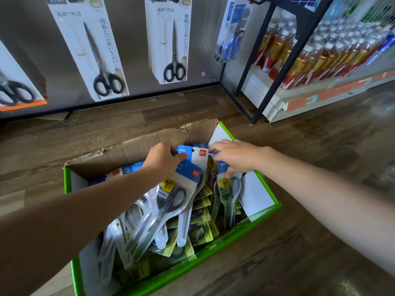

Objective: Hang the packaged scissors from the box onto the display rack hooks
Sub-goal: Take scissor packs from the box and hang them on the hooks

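The fingers (171, 147) of my left hand (162, 160) are curled and pressed together over the top of a scissors pack (193, 155) with a blue and white header. My thumb lies on the front of the card, so I pinch it. Another pack with black handles (171, 197) lies directly under this hand; whether I hold it too, I cannot tell.

The fingers of my right hand (235, 155) are also curled. Their tips are at the right edge of the same header, touching it or just beside it, I cannot say which. The thumb presses from below on a second pack (232, 186) with pale grey handles, near the right wall of the box.

Both hands are inside the green box (215, 242), which stands on the wooden floor (299, 263) near me. It is full of packs: clear ones on the left, yellow-green cards in the middle. Its far flap (149, 142) is torn brown cardboard.

Farther away is the display rack (136, 60), where hanging packs (173, 45) of black-handled scissors on white cards show. To the far right a pack with blue handles (233, 42) hangs beside a black frame (275, 69), and behind it a shelf carries rows of bottles (316, 52).
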`<state>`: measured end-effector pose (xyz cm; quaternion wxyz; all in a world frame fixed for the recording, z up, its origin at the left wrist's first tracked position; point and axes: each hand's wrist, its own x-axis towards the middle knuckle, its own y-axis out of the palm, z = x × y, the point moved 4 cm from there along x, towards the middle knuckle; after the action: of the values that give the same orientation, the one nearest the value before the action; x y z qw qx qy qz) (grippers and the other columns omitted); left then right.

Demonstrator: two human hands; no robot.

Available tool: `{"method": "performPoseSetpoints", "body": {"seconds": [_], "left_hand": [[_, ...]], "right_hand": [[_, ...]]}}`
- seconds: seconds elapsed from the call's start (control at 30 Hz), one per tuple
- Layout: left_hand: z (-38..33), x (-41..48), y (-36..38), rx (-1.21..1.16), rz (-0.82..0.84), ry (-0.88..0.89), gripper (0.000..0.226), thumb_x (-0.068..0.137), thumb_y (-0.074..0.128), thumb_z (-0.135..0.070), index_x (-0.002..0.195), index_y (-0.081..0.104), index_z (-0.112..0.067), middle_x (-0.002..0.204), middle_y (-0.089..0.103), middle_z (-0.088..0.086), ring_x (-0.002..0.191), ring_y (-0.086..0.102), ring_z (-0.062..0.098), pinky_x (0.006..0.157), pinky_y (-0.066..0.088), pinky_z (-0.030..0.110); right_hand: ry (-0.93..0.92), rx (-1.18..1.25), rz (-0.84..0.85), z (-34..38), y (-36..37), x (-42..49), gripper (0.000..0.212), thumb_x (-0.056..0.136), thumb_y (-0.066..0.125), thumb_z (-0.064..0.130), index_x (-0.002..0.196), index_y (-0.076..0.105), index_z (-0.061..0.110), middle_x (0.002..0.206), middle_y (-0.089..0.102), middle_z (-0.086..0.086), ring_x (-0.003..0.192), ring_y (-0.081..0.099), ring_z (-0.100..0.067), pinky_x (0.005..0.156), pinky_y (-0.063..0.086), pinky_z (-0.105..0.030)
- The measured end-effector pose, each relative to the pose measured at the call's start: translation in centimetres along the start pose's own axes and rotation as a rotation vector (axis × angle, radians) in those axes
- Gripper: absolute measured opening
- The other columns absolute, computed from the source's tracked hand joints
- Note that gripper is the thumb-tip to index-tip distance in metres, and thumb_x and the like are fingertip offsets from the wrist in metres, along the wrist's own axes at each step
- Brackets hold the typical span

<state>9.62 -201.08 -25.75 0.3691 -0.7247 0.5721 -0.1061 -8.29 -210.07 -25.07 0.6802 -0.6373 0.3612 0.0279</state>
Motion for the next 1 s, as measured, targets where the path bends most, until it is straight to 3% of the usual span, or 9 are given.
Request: {"method": "performPoseSetpoints", "body": {"seconds": [0.07,0.23,0.33,0.4,0.6,0.7,0.8,0.87,1.0], "left_hand": [[-0.1,-0.1,-0.2,-0.005,0.000,-0.001,0.024,0.095,0.061,-0.034,0.098,0.055,-0.011,0.086,0.054,-0.001,0.071,0.049,0.007,0.051,0.035,0.019],[-0.3,-0.4,-0.5,0.018,-0.015,0.013,0.024,0.096,0.061,-0.033,0.094,0.054,-0.010,0.079,0.051,-0.003,0.067,0.046,0.007,0.050,0.031,0.019],[-0.1,-0.5,-0.9,0.034,-0.031,0.006,0.025,0.095,0.061,-0.034,0.089,0.053,-0.011,0.078,0.051,-0.002,0.066,0.046,0.007,0.049,0.030,0.020],[0.2,-0.4,-1.2,0.023,-0.035,-0.006,0.026,0.095,0.061,-0.035,0.089,0.054,-0.010,0.079,0.053,-0.001,0.067,0.047,0.008,0.050,0.031,0.021],[0.7,0.0,-2.9,0.012,-0.102,-0.012,0.026,0.095,0.062,-0.032,0.081,0.055,-0.011,0.074,0.054,0.000,0.063,0.046,0.008,0.050,0.033,0.024],[1.0,0.0,-4.6,-0.050,-0.176,-0.029,0.028,0.094,0.063,-0.033,0.085,0.055,-0.008,0.071,0.050,0.000,0.060,0.044,0.009,0.048,0.029,0.024],[1.3,-0.4,-6.4,-0.116,-0.249,-0.042,0.031,0.095,0.061,-0.036,0.091,0.056,-0.006,0.074,0.051,0.000,0.061,0.044,0.010,0.049,0.030,0.025],[1.3,-0.8,-7.6,-0.163,-0.269,-0.048,0.032,0.096,0.058,-0.037,0.094,0.056,-0.006,0.075,0.051,0.000,0.061,0.044,0.011,0.049,0.031,0.027],[1.7,-1.9,-10.1,-0.289,-0.313,-0.034,0.022,0.097,0.054,-0.025,0.091,0.056,-0.004,0.076,0.057,0.005,0.062,0.046,0.014,0.054,0.040,0.031]], "right_hand": [[0.009,-0.042,0.047,0.0,-0.4,0.0,0.055,0.083,0.075,0.035,0.132,0.057,0.017,0.148,0.035,0.001,0.131,0.038,-0.022,0.098,0.045,-0.040],[0.015,-0.061,0.017,0.0,-0.5,0.1,0.045,0.082,0.075,0.038,0.119,0.064,0.015,0.128,0.050,0.000,0.121,0.043,-0.022,0.091,0.044,-0.037],[0.047,0.072,0.033,-0.6,-0.7,-0.4,0.020,0.085,0.073,0.029,0.088,0.058,0.017,0.090,0.055,-0.001,0.093,0.054,-0.026,0.070,0.043,-0.036],[0.058,0.206,0.009,-0.7,-1.4,-1.0,0.026,0.085,0.073,0.021,0.075,0.048,0.019,0.075,0.049,0.002,0.076,0.052,-0.024,0.057,0.033,-0.032],[-0.074,0.377,-0.195,2.3,-8.2,-1.5,0.014,0.084,0.071,0.011,0.084,0.063,0.022,0.084,0.065,0.005,0.081,0.056,-0.012,0.066,0.042,-0.029],[-0.126,0.444,-0.213,4.0,-11.3,-1.4,0.024,0.083,0.074,0.012,0.078,0.061,0.032,0.079,0.064,0.013,0.078,0.055,0.001,0.064,0.038,-0.011],[-0.151,0.507,-0.259,5.6,-13.9,-0.8,0.011,0.080,0.078,0.017,0.084,0.069,0.020,0.080,0.067,0.008,0.079,0.059,-0.007,0.067,0.042,-0.018],[-0.161,0.507,-0.303,6.7,-15.8,-0.1,0.014,0.079,0.079,0.018,0.089,0.071,0.014,0.081,0.067,0.004,0.079,0.058,-0.012,0.065,0.040,-0.020],[-0.233,0.549,-0.311,9.7,-19.3,1.3,0.014,0.079,0.080,0.021,0.087,0.069,0.018,0.083,0.068,0.002,0.078,0.059,-0.012,0.066,0.040,-0.020]]}}
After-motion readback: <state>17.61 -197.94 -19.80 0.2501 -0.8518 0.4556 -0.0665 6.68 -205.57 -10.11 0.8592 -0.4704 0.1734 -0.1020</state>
